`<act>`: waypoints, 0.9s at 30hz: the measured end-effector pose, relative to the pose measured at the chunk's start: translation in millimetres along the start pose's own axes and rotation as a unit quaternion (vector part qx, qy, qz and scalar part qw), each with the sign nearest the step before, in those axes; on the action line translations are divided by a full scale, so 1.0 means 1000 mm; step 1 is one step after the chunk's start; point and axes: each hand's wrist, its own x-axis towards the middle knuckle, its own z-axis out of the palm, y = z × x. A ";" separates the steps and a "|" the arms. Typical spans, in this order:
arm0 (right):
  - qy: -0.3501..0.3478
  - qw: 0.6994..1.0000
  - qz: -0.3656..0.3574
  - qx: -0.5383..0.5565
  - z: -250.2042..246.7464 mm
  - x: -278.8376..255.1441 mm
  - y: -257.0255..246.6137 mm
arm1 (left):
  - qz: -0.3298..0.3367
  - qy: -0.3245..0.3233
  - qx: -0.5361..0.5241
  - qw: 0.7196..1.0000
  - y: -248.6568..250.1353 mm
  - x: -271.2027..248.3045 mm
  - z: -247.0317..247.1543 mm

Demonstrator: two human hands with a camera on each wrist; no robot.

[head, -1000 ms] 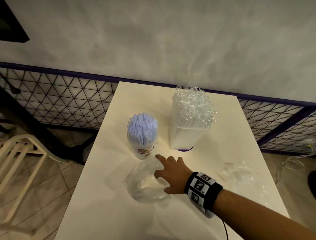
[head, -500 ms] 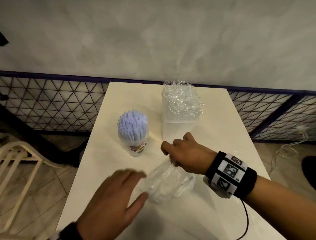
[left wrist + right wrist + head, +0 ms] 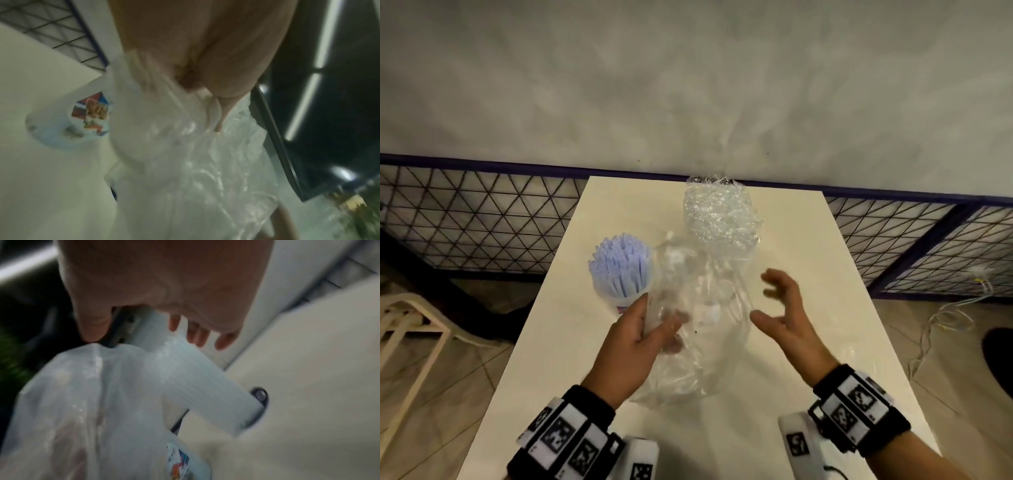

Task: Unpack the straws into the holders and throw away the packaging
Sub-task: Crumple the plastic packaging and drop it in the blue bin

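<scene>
1. Two hands work the clear packaging (image 3: 698, 329) above the table (image 3: 808, 260): left hand (image 3: 633, 346) pinches it, right hand (image 3: 787, 318) spread beside it.
2. Straws seem unpacked; next, probably crumple and bin it.

I am looking at what seems to be a small cafe or drink stall seating corner. A cream table (image 3: 825, 274) stands against a plain grey wall (image 3: 688, 85). On the table, a cup (image 3: 625, 303) packed with blue straws (image 3: 619, 267) stands beside a tall bundle of wrapped straws (image 3: 719, 219). Behind the table runs a black wire-mesh fence (image 3: 482, 219) with a purple rail. Left of the table is a pale plastic chair (image 3: 410, 329) on a tiled floor (image 3: 465, 370).
</scene>
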 end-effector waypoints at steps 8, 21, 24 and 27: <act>-0.139 0.933 0.122 0.309 0.009 0.009 0.017 | -0.038 -0.025 -0.131 0.990 -0.003 0.008 0.013; 0.038 0.957 0.177 0.228 -0.067 0.027 0.026 | -0.114 -0.020 -0.114 0.987 -0.027 0.003 -0.017; 0.055 0.971 0.158 0.172 -0.060 0.029 0.027 | -0.129 -0.040 -0.127 0.983 -0.025 0.002 -0.001; 0.111 0.992 0.061 0.005 -0.046 0.026 0.020 | -0.097 -0.008 -0.066 0.993 -0.022 0.002 0.020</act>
